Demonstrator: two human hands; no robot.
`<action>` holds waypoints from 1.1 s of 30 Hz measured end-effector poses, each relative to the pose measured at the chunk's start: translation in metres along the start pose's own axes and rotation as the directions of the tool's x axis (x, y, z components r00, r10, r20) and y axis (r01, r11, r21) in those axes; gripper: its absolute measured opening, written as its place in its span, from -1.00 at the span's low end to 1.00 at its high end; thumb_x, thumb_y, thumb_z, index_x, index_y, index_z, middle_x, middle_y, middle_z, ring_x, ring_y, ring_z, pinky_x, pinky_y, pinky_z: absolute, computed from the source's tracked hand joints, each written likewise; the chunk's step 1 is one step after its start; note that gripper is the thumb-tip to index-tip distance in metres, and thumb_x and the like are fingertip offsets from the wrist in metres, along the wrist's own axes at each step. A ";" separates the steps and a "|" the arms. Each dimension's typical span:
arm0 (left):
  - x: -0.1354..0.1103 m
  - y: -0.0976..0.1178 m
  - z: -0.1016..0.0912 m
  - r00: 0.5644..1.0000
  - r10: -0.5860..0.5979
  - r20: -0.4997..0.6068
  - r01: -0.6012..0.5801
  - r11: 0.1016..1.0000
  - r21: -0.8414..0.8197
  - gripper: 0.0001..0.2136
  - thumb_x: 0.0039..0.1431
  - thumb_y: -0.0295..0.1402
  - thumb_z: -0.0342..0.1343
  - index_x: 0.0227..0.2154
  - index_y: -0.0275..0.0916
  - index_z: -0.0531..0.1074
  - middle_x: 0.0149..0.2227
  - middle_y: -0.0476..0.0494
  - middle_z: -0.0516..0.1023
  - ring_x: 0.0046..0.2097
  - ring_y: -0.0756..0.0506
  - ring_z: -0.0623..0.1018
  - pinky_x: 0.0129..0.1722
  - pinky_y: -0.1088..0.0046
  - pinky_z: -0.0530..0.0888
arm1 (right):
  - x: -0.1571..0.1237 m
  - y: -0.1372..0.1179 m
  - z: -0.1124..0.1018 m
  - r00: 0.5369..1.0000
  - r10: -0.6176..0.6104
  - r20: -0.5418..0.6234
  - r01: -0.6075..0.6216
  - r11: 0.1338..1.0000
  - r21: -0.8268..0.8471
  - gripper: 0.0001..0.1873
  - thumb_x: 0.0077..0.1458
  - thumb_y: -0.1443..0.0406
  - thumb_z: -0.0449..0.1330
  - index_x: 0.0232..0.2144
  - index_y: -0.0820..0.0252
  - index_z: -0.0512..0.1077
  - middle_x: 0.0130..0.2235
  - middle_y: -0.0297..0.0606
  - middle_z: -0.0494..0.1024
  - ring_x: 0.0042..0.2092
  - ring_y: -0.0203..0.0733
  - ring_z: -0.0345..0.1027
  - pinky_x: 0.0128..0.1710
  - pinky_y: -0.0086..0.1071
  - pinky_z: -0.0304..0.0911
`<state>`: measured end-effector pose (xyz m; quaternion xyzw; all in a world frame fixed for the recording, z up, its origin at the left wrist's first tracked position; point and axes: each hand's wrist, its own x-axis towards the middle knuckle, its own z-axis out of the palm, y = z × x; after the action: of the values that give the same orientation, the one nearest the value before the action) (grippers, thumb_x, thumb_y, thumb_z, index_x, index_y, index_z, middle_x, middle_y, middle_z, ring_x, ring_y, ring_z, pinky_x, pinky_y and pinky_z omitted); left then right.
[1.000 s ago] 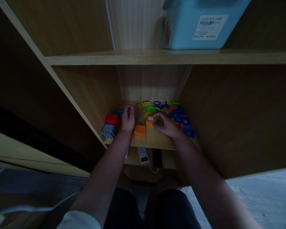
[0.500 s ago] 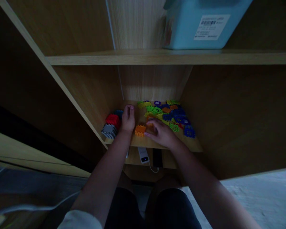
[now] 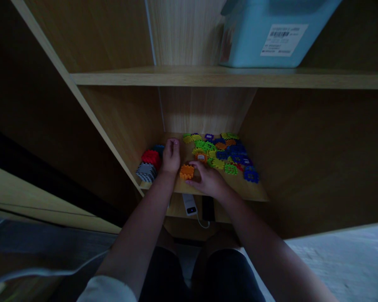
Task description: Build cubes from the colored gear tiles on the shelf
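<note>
My right hand (image 3: pixel 207 179) reaches in from the right, with thumb and fingers around the near and far sides of a small stack of orange toothed plastic tiles (image 3: pixel 187 172) on the shelf. My left hand (image 3: pixel 171 156) is closed just left of that stack, fingers curled; whatever they may hold is hidden. Left of it stand a grey tile stack (image 3: pixel 145 172), a red tile stack (image 3: pixel 151 157) and a dark blue one (image 3: pixel 159 149), partly covered by my hand. Loose tiles in green (image 3: pixel 204 146), yellow, orange and blue (image 3: pixel 251 174) lie spread to the right.
A light blue bin (image 3: pixel 266 37) stands on the upper wooden shelf (image 3: pixel 189 79). Below the tile shelf are a white device (image 3: pixel 189 204) with a cable and a dark flat object (image 3: pixel 208 208). Cabinet walls (image 3: pixel 308 147) close in both sides.
My right hand has moved left, bringing thumb and fingers around the orange stack. An orange tile behind it is now uncovered. My left hand stays about where it was.
</note>
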<state>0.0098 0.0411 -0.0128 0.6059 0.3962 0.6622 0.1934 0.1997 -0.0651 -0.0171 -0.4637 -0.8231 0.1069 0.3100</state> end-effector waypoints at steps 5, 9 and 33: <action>0.000 -0.003 0.000 1.000 -0.011 0.004 0.011 1.000 0.005 -0.57 0.53 0.12 -0.09 -0.18 -0.14 0.42 -0.20 -0.10 0.54 -0.13 -0.12 0.54 0.01 0.32 0.48 | 0.000 0.000 0.000 0.999 0.031 0.014 -0.031 1.000 0.003 -0.25 0.22 0.10 0.47 0.35 0.01 0.30 0.14 -0.03 0.67 0.10 0.16 0.65 0.08 -0.01 0.55; -0.001 -0.001 0.001 1.000 -0.009 0.004 0.009 1.000 0.014 -0.55 0.53 0.14 -0.09 -0.19 -0.13 0.41 -0.20 -0.11 0.54 -0.11 -0.13 0.55 0.00 0.32 0.49 | -0.001 0.000 -0.001 1.000 0.030 0.001 -0.030 0.999 0.023 -0.28 0.22 0.12 0.47 0.33 0.03 0.32 0.14 -0.04 0.68 0.10 0.13 0.65 0.05 -0.04 0.55; -0.001 0.004 -0.001 0.999 -0.016 0.030 0.015 0.999 0.034 -0.45 0.49 0.23 -0.13 -0.27 -0.14 0.44 -0.25 -0.12 0.55 -0.15 -0.13 0.55 -0.04 0.33 0.47 | -0.024 0.012 -0.034 0.988 0.147 -0.050 -0.132 0.964 0.230 -0.38 0.08 0.11 0.51 0.15 -0.04 0.44 -0.03 -0.24 0.70 -0.38 -0.22 0.50 -0.34 -0.29 0.43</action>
<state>0.0096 0.0377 -0.0102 0.6161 0.4088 0.6446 0.1942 0.2377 -0.0824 -0.0055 -0.4855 -0.7602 0.2057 0.3796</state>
